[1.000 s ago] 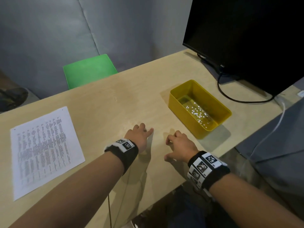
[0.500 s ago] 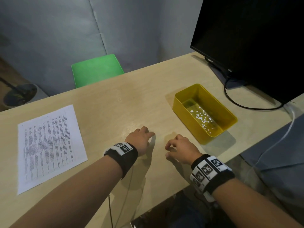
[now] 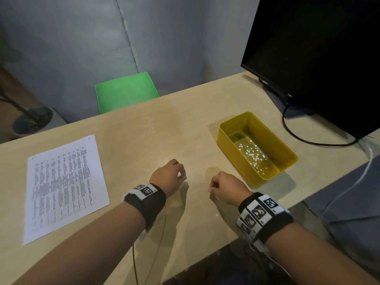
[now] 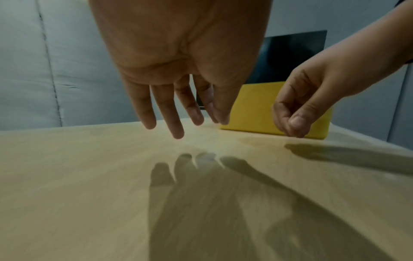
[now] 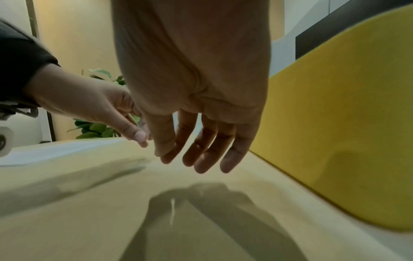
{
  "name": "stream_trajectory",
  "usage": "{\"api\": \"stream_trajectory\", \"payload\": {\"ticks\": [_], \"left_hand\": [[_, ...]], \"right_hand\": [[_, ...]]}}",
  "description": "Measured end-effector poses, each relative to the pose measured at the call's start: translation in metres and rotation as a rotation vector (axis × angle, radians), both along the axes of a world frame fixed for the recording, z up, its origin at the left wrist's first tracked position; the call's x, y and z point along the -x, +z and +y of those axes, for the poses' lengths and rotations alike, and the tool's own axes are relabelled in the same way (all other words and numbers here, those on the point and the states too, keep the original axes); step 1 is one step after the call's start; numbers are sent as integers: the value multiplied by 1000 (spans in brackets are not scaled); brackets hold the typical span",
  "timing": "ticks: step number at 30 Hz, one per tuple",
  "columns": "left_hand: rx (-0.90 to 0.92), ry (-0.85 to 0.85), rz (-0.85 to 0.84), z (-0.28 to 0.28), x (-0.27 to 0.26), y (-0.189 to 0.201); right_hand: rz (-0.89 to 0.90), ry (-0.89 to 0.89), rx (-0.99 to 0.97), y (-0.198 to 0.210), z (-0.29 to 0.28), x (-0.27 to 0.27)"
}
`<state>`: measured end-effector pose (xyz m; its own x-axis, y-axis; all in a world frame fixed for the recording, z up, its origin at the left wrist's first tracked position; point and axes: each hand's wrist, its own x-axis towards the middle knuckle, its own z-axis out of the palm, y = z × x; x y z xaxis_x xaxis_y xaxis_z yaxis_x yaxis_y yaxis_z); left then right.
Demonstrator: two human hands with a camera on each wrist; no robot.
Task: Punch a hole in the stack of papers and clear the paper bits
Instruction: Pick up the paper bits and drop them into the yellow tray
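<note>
Above the wooden table (image 3: 144,140), the left hand (image 3: 167,177) and right hand (image 3: 228,187) hover, fingers relaxed, holding nothing; papers (image 3: 63,188) lie left, paper bits (image 3: 254,154) (white dots) inside the yellow bin (image 3: 287,163).

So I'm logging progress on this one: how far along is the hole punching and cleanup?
It looks close to finished. The stack of papers lies flat on the table, apparently with small holes near its top corners. White paper bits sit in the yellow bin. In hand: nothing; the left hand and right hand hang loosely curled above the table. No punch is in view. Little seems left.
</note>
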<state>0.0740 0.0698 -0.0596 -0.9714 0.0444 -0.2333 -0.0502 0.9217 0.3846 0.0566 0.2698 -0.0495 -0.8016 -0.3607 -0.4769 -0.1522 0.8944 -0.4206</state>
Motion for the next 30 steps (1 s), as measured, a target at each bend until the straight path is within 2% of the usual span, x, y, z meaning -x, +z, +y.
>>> {"api": "stream_trajectory", "payload": {"ticks": [7, 13, 20, 30], "left_hand": [[-54, -37, 145, 29, 30, 60], [-115, -78, 226, 72, 64, 102], [-141, -103, 169, 116, 99, 109], [-98, -165, 30, 150, 133, 97]], "right_hand": [[110, -92, 167, 60, 10, 31], [231, -192, 205, 103, 49, 64], [226, -223, 176, 108, 95, 92], [122, -163, 129, 95, 117, 124]]}}
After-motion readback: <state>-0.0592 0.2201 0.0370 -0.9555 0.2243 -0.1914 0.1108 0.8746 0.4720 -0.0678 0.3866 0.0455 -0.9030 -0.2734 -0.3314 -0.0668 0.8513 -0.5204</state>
